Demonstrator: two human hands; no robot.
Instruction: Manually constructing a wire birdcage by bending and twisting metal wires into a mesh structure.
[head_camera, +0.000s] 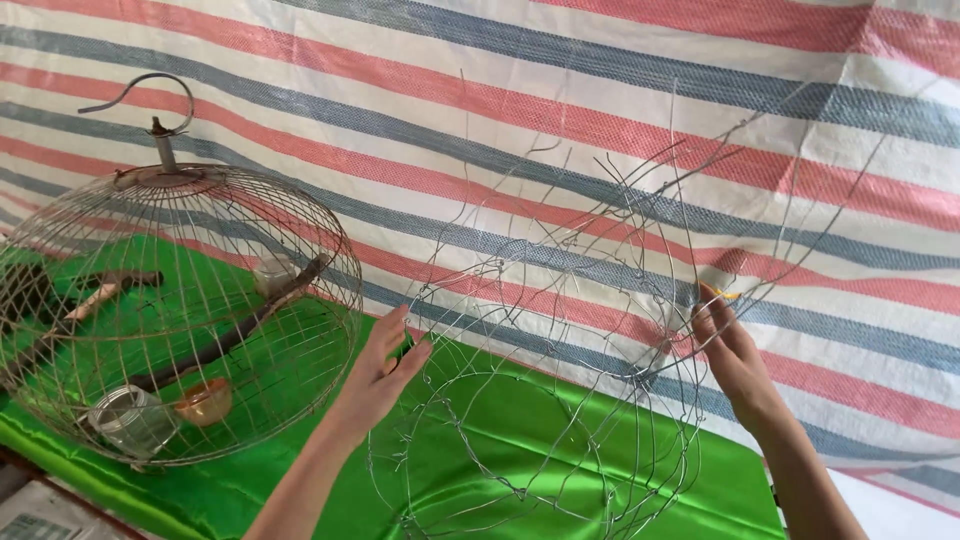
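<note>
An unfinished round wire cage frame (540, 400) lies on its side on the green cloth (720, 490), with loose wire ends sticking up and to the right. My left hand (385, 370) grips a wire ring on the frame's left side. My right hand (730, 350) pinches wires on the frame's right side, and a small orange piece (718, 293) shows at its fingertips.
A finished domed wire birdcage (170, 310) with a top hook (150, 100) stands at the left, holding wooden perches, a glass cup (130, 420) and an orange cup (205, 400). A red, blue and white striped tarp (600, 120) hangs behind.
</note>
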